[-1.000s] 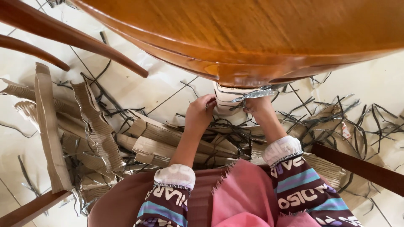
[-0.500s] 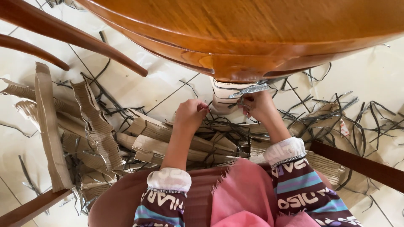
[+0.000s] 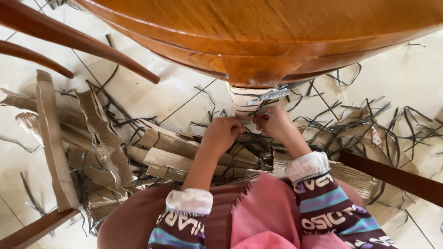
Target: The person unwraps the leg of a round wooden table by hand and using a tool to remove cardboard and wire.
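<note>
**Hands at a wrapped table leg amid cardboard litter**

Pale floor tiles [image 3: 184, 94] are seen from above, strewn with torn corrugated cardboard [image 3: 104, 138] and many thin dark strips [image 3: 369, 120]. Most of the upper frame is filled by a glossy wooden tabletop [image 3: 277, 32]. Under its rim a leg [image 3: 244, 99] is seen, wrapped in pale cardboard that is bound with dark strips and a piece of shiny tape. Curved wooden chair parts [image 3: 69, 41] are visible at the upper left, and straight wooden rails are seen at the lower left and at the right.

Both hands are held together just below the tabletop, against the lower visible part of the wrapped leg. The left hand [image 3: 221, 133] is curled into a loose fist, its fingers closed near the wrapping at the leg's left side; what is pinched, if anything, cannot be told. The right hand [image 3: 272, 124] is likewise closed, with a thin dark strip seen at its fingertips beside the leg. The knuckles of the two hands are nearly touching.

Patterned sleeves with white cuffs [image 3: 307, 166] are worn on both arms, and pink cloth [image 3: 263, 216] is seen over the lap at the bottom centre.
</note>
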